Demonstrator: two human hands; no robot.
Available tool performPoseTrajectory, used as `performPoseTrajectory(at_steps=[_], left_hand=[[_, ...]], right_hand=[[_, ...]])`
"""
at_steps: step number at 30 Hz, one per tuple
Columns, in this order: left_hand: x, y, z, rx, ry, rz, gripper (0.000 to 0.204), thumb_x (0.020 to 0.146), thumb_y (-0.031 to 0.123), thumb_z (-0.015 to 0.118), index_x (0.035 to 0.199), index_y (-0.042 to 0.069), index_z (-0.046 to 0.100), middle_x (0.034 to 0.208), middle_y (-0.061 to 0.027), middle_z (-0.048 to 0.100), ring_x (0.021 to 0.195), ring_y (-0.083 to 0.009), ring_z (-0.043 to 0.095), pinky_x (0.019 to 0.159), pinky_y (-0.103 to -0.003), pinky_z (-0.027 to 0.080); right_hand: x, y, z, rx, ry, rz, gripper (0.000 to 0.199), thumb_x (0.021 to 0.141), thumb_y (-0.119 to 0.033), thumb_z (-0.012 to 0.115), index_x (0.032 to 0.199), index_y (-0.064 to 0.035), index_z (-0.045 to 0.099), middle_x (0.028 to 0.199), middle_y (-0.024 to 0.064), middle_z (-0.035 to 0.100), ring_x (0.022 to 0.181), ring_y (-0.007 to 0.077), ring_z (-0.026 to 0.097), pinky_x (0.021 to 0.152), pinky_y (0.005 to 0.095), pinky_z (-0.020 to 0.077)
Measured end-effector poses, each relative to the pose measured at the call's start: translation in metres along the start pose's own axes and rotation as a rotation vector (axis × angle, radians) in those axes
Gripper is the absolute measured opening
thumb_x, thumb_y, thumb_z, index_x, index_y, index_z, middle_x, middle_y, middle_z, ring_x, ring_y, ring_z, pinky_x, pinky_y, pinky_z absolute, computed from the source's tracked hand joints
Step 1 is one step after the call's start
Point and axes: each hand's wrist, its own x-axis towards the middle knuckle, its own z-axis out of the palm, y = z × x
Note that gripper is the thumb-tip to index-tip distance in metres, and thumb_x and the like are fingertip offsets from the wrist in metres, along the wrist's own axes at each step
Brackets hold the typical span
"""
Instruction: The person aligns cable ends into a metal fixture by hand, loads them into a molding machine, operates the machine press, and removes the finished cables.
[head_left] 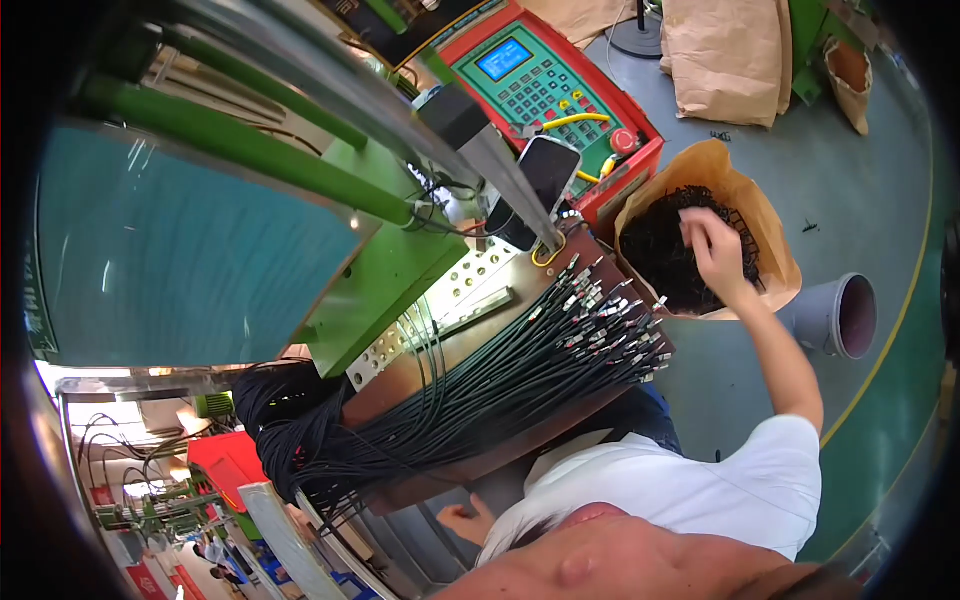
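My right hand reaches over a brown paper bag filled with thin black plastic scraps. Its fingers are loosely bent and slightly blurred, and I see nothing between them. Low in the view, close to my body, my left hand hangs beside the work table with loosely curled fingers parted and nothing visible in them. Between my hands, a large bundle of black cables lies across the brown tabletop. Metal-tipped connectors fan out at the end of the cables nearest the bag.
A green machine with metal bars stands over the table's far side. Behind the bag is a red-framed control panel, with a phone beside it. A grey bin lies on the floor to the right; paper sacks stand farther back.
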Motion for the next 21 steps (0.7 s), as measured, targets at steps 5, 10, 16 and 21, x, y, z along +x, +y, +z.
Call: performPoseTrajectory(at_steps=[5,10,16,21], left_hand=[[0.024,0.034,-0.005,0.286,0.223,0.576,0.023,0.072,0.016,0.07,0.088,0.007,0.055,0.112,-0.0069,0.046,0.1,-0.0299,0.042,0.087,-0.042,0.037],[0.045,0.068,-0.03,0.433,0.102,0.766,0.026,0.068,0.014,0.071,0.088,0.011,0.055,0.109,-0.0042,0.047,0.099,-0.0289,0.042,0.088,-0.046,0.035],[0.081,0.176,-0.057,0.169,-0.299,0.909,0.024,0.072,0.012,0.066,0.095,0.011,0.058,0.085,-0.0035,0.059,0.075,-0.0247,0.054,0.08,-0.038,0.042],[0.088,0.298,-0.032,0.016,-0.875,0.853,0.036,0.083,0.021,0.059,0.117,0.009,0.053,0.086,-0.0087,0.064,0.078,-0.0299,0.061,0.069,-0.037,0.048]], right_hand=[[0.139,0.01,0.073,-0.415,-0.004,-0.475,0.038,0.081,-0.002,0.059,0.119,-0.0065,0.055,0.115,0.0071,0.061,0.094,0.0245,0.061,0.077,0.0313,0.0497],[0.198,0.044,0.131,-0.647,-0.113,-0.646,0.029,0.08,-0.004,0.059,0.109,-0.008,0.055,0.106,0.0092,0.055,0.093,0.0279,0.057,0.079,0.035,0.0504],[0.198,-0.007,0.069,-0.473,0.175,-0.633,0.018,0.083,-0.003,0.052,0.1,-0.0072,0.054,0.095,0.0083,0.053,0.085,0.0281,0.056,0.074,0.0376,0.0485],[0.107,-0.072,-0.037,-0.025,0.158,-0.283,0.022,0.085,0.001,0.055,0.106,-0.0026,0.057,0.103,0.0084,0.062,0.086,0.0237,0.059,0.077,0.0303,0.0467]])
